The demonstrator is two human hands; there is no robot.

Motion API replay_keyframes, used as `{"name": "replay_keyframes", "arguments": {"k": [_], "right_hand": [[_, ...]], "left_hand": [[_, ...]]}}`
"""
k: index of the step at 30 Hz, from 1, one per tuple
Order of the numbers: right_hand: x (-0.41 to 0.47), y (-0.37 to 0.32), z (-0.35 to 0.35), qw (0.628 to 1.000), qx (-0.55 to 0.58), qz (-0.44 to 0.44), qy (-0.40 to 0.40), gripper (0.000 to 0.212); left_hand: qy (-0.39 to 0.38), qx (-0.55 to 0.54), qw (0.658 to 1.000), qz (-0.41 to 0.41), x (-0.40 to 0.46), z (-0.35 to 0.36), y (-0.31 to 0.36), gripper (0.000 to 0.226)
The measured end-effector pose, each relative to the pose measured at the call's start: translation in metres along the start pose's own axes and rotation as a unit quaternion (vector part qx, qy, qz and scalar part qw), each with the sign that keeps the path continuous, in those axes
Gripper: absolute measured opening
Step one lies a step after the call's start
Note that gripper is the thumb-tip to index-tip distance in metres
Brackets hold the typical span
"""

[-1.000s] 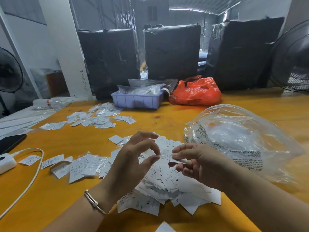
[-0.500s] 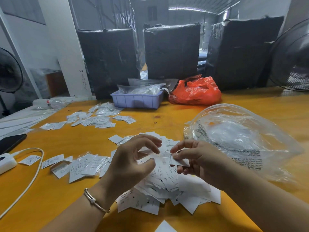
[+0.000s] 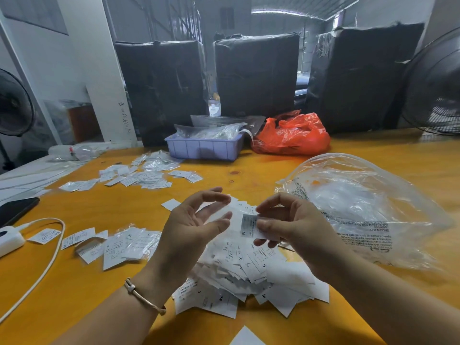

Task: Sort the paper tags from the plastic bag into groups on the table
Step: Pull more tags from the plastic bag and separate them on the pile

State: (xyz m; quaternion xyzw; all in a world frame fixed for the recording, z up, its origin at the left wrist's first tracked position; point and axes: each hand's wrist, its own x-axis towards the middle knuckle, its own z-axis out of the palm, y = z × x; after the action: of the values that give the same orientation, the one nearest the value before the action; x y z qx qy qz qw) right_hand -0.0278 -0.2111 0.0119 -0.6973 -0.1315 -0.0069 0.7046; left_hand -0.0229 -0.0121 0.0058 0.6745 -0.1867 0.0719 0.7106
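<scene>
Starting at the table's (image 3: 74, 295) left edge, I see a white charger (image 3: 8, 239) with its cable (image 3: 47, 260) looping toward the near edge, and a dark phone (image 3: 15, 209) behind it. Next come small groups of tags (image 3: 119, 245) laid flat near the left side, with another scatter of tags (image 3: 142, 175) farther back. A lilac tray (image 3: 204, 149) and a red bag (image 3: 293, 134) sit along the far edge. My left hand (image 3: 191, 230) hovers empty, fingers loosely spread and gripping nothing. Beneath both hands lies the main heap of paper tags (image 3: 249, 272), close to the near edge. My right hand (image 3: 296, 227) pinches one tag (image 3: 249, 224) between thumb and fingers, above the heap. Toward the right side rests the clear plastic bag (image 3: 368, 207), crumpled and just beside the heap.
</scene>
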Motion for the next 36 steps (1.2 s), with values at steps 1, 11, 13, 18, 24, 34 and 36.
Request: {"name": "replay_keyframes", "arguments": {"k": [1, 11, 13, 18, 24, 34, 36], "right_hand": [[0.000, 0.000, 0.000, 1.000, -0.017, -0.021, 0.007, 0.017], [-0.001, 0.001, 0.001, 0.994, -0.057, -0.094, 0.001, 0.017], [-0.001, 0.000, 0.000, 0.995, -0.051, -0.083, -0.011, 0.017], [0.003, -0.004, -0.003, 0.995, 0.091, 0.018, -0.048, 0.024], [0.005, -0.001, -0.008, 0.995, 0.085, 0.044, -0.004, 0.004], [0.003, 0.000, -0.008, 0.999, 0.006, -0.028, 0.021, 0.009], [0.002, 0.000, -0.007, 0.999, -0.005, -0.036, 0.020, 0.010]], "left_hand": [[0.000, -0.009, 1.000, -0.015, 0.000, -0.001, -0.001, 0.034], [-0.034, -0.002, 0.995, -0.090, -0.001, 0.001, 0.002, 0.050], [-0.034, 0.001, 0.995, -0.091, -0.001, 0.002, 0.003, 0.047], [0.007, -0.014, 0.997, -0.078, 0.001, 0.000, 0.002, 0.047], [0.024, -0.025, 0.997, -0.069, 0.002, -0.004, 0.003, 0.044], [0.010, -0.027, 0.997, -0.069, 0.002, -0.008, 0.003, 0.036], [0.012, -0.027, 0.997, -0.073, 0.002, -0.009, 0.002, 0.035]]}}
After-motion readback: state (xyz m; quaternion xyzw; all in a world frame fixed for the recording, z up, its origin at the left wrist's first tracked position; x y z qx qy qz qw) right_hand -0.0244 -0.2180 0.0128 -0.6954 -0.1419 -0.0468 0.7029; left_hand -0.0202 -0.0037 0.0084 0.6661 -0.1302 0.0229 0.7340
